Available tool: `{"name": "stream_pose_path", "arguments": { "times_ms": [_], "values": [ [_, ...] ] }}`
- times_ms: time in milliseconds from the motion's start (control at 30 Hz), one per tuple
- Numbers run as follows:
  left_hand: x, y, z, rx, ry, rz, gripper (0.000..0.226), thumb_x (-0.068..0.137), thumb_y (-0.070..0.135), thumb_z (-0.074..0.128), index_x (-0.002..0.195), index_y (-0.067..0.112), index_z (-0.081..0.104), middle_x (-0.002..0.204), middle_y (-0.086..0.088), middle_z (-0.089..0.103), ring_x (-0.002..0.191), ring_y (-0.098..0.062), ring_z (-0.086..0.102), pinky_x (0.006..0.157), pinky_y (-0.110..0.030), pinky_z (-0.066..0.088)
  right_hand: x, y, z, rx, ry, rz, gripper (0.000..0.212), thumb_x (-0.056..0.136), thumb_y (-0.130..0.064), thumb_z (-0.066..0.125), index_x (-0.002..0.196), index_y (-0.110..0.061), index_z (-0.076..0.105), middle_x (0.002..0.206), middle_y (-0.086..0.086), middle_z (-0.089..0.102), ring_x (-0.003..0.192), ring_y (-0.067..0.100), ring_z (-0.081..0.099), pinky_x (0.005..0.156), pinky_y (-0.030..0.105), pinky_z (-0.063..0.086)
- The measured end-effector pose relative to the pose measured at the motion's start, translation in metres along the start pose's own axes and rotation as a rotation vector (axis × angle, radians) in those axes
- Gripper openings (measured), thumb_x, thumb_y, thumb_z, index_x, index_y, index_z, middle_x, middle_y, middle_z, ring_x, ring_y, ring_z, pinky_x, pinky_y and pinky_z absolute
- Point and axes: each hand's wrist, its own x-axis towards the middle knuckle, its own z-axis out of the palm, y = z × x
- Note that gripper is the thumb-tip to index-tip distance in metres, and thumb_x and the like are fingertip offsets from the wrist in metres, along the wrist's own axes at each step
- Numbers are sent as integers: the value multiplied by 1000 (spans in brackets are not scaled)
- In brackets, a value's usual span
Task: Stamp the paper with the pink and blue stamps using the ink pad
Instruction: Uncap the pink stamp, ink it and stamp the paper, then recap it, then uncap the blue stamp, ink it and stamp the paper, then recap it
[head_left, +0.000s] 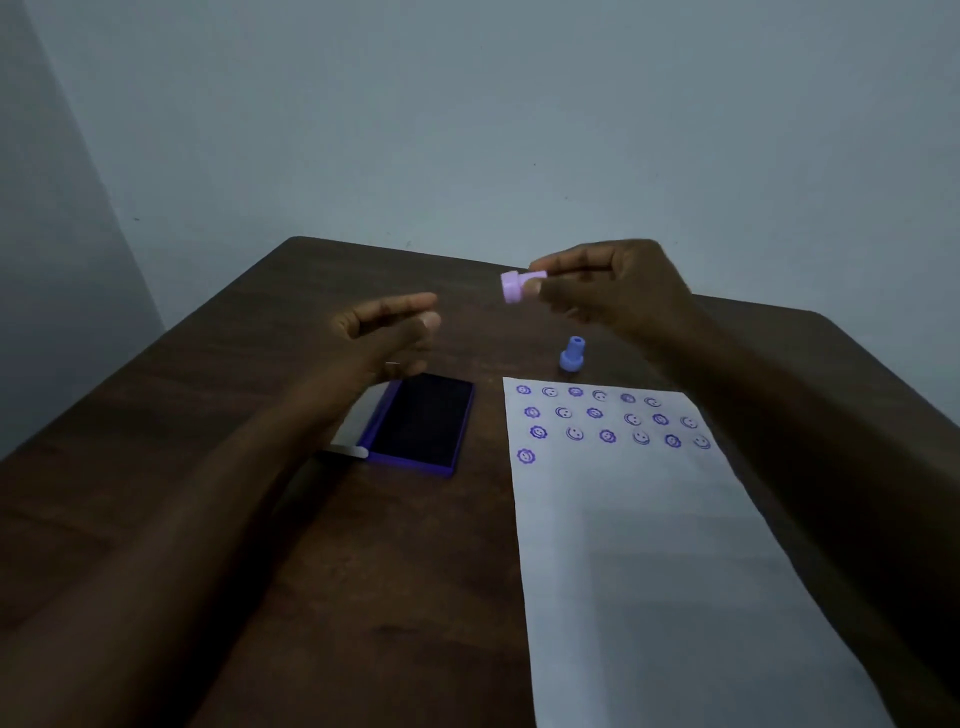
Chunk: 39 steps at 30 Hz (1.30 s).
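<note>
My right hand (618, 286) holds the pink stamp (514, 285) in the air above the far part of the table, its stamping face turned to the left. My left hand (389, 332) hovers empty above the ink pad, fingers apart and slightly curled. The open purple ink pad (423, 423) lies flat with its lid folded out to the left. The blue stamp (573, 354) stands upright on the table just beyond the paper. The white paper (649, 545) carries three rows of purple flower and smiley prints, plus one print starting a fourth row.
The dark wooden table (208, 493) ends at a far edge close behind the hands, with a plain grey wall beyond. My forearms reach in from the lower left and lower right; the right one covers the paper's right edge.
</note>
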Motion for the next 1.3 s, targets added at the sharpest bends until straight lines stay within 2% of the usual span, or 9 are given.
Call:
{"name": "stream_pose_path", "arguments": {
  "times_ms": [133,267,533,600,667,733,1000,1133,1300],
  "values": [
    [6,-1,-12,47,162,-15,17,87,25,64,102,32,68,105,6,68,94,-10,63,70,-24,50,18,14,-5,-220,17,-42,30,74,-38,81,101,-24,79,89,-11,77,75,-3,66,67,9,49],
    [6,-5,-13,67,183,-29,16,88,24,64,102,30,69,103,3,68,89,-9,61,70,-24,49,33,33,4,-442,-17,-45,26,75,-31,81,100,-26,79,87,-15,71,73,-13,58,62,-7,35],
    [9,-6,-17,85,203,-45,17,88,25,64,102,31,69,108,1,69,96,-13,61,71,-25,48,41,53,25,-591,-141,-23,23,71,-31,83,93,-26,79,75,-15,68,49,-9,59,57,17,45],
    [10,-6,-16,90,203,-44,16,88,25,64,102,31,68,108,1,68,96,-13,61,71,-25,48,41,55,28,-610,-151,-6,23,70,-34,83,91,-27,79,78,-13,71,57,-10,63,64,23,49],
    [10,-7,-16,94,202,-48,15,88,25,64,101,32,69,107,3,68,95,-13,61,70,-25,47,42,58,30,-626,-140,-5,23,67,-36,84,89,-28,80,81,-12,74,76,1,69,74,29,54],
    [9,-7,-16,91,204,-49,16,88,26,65,102,32,69,105,5,69,94,-12,61,70,-25,47,42,60,31,-625,-130,-1,23,65,-38,84,86,-29,80,79,-12,75,81,5,70,79,33,57],
    [9,-7,-16,100,199,-49,16,87,27,65,101,33,70,105,6,69,94,-12,61,75,-27,47,41,65,33,-668,-126,-10,19,66,-39,82,83,-31,80,68,-17,69,76,4,69,80,35,58],
    [9,-7,-16,109,200,-50,16,87,26,65,102,32,69,104,5,69,93,-11,61,74,-27,48,40,64,32,-720,-160,-11,17,72,-37,78,87,-30,80,76,-13,70,82,7,68,83,33,56],
    [10,-8,-17,111,199,-50,14,88,27,65,98,35,69,102,7,70,90,-10,61,77,-29,48,42,66,23,-673,-136,34,44,61,-57,76,100,-35,75,85,-21,73,80,0,66,83,29,53]
  ]
}}
